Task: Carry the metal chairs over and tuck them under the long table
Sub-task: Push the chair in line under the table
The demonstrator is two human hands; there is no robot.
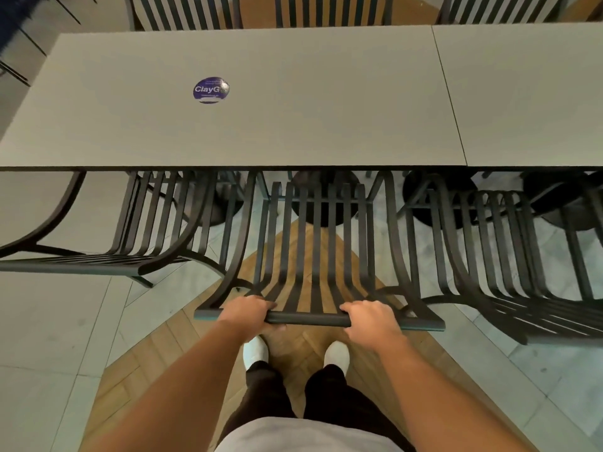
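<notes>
The left hand [245, 313] and the right hand [370, 318] both clench the rounded top rail of a black slatted metal chair [315, 243], fingers curled over the bar, one hand toward each end. This chair stands at 6 o'clock of the long grey matte table [261, 125], its curved flat-strip back facing the person and its seat slats running forward so that their front ends pass under the table's near edge. A second black slatted metal chair [137, 230] sits just beside it at 9 o'clock, and a third black slatted chair [509, 256] at 3 o'clock; both also reach under the tabletop. A round glossy purple sticker [211, 90] lies flat on the smooth tabletop at 11 o'clock. A thin seam [448, 93] divides the tabletop from a second panel on the right. Below are herringbone wood flooring [169, 360], pale stone-like tiles [49, 337] and two white shoes [256, 350].
</notes>
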